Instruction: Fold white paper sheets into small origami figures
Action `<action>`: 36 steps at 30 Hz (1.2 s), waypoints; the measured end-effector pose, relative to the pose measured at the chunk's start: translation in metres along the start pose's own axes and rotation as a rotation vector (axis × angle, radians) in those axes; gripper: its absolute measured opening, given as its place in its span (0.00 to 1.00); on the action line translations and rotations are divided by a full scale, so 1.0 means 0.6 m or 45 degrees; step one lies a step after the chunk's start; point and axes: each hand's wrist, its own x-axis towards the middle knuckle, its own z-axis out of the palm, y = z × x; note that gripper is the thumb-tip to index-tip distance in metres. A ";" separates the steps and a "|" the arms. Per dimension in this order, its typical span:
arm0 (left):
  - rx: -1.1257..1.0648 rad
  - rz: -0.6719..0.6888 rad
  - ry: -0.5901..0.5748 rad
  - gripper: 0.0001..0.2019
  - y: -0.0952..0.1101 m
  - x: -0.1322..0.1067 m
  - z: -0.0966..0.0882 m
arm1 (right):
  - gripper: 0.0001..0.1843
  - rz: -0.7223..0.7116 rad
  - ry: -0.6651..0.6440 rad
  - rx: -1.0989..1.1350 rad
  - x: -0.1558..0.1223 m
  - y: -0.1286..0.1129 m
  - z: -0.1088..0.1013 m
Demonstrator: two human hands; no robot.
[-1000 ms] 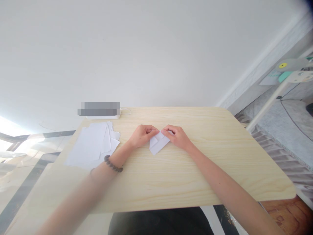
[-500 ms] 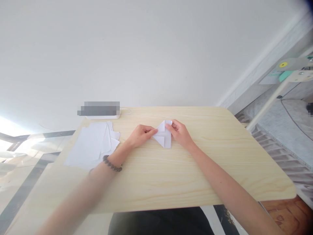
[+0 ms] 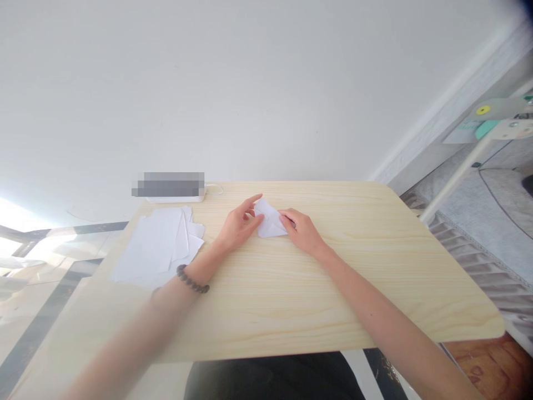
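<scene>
A small folded piece of white paper [image 3: 270,220] lies near the middle of the light wooden table [image 3: 291,289], toward its far side. My left hand [image 3: 239,226] pinches the paper's left edge with thumb and fingers, the index finger stretched out above it. My right hand [image 3: 302,230] grips the paper's right side, fingers curled on it. A dark bead bracelet [image 3: 191,280] sits on my left wrist.
A loose pile of white paper sheets [image 3: 160,247] lies on the table's left part. A white power strip [image 3: 175,197] with a cable sits at the far left edge by the wall. A white stand [image 3: 462,172] and grey rug are to the right.
The folded paper has been turned and flipped between both hands, from a downward point, through an upright diamond, to lying flatter and further from me. Both hands shifted slightly away.
</scene>
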 end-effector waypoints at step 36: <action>0.642 0.136 0.060 0.12 -0.029 0.003 0.003 | 0.22 -0.064 -0.030 -0.630 -0.009 0.000 0.011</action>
